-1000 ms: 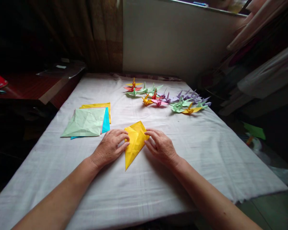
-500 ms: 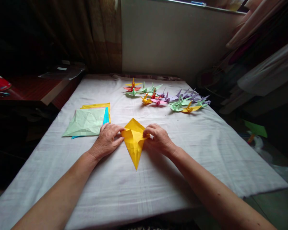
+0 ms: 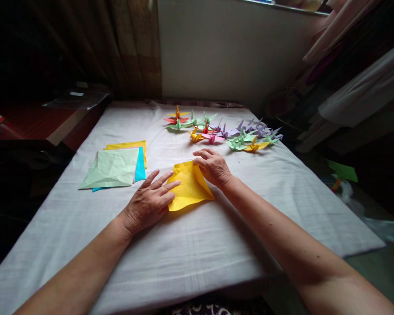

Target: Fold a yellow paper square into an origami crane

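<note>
One cloth-covered counter [image 3: 190,258]: finished paper cranes [image 3: 212,137] far right; flat sheets [image 3: 114,168], unshaped, left; centre, part-folded yellow paper [image 3: 190,188], left hand [image 3: 147,201] on it, fingers spread, right hand [image 3: 214,167] apparently pinching its far corner.

Yellow paper [image 3: 190,186], a single piece in view, plain and bright, partly folded; number of layers could not be told. Outline roughly four-sided: narrower toward the table's far edge, broader toward its near edge. Fine creases crossed the face. Near side bowed and slightly wavy, not pressed flat; one corner ran to a sharp point toward the table's right edge. Left margin and far right corner partly hidden. Piece lay face up around the middle of the cloth-covered table [image 3: 151,271], well apart from all its corners
</note>
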